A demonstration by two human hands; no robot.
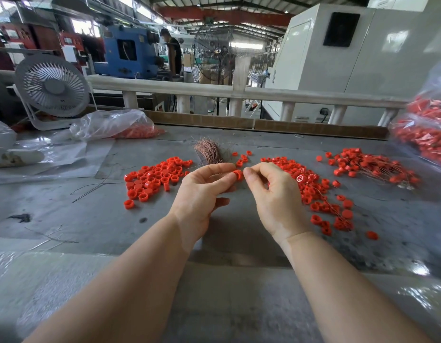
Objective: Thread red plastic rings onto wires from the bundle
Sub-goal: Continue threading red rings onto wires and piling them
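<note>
Rings: loose red pile (156,175) sits left of the wire bundle (209,151). Left hand (202,191) pinches 1 red ring (238,175) just in front of the bundle. Right hand (276,194) meets it, thumb and forefinger pressed together; wire too thin to see. More rings (311,186) right of the bundle.

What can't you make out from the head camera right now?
- Wire at the red ring: too thin to see between left hand and right hand.
- Right hand's grip: curled fingers hide it.
- Bag of rings: cut off by the right edge.
- Wire bundle: base behind the left hand.
</note>
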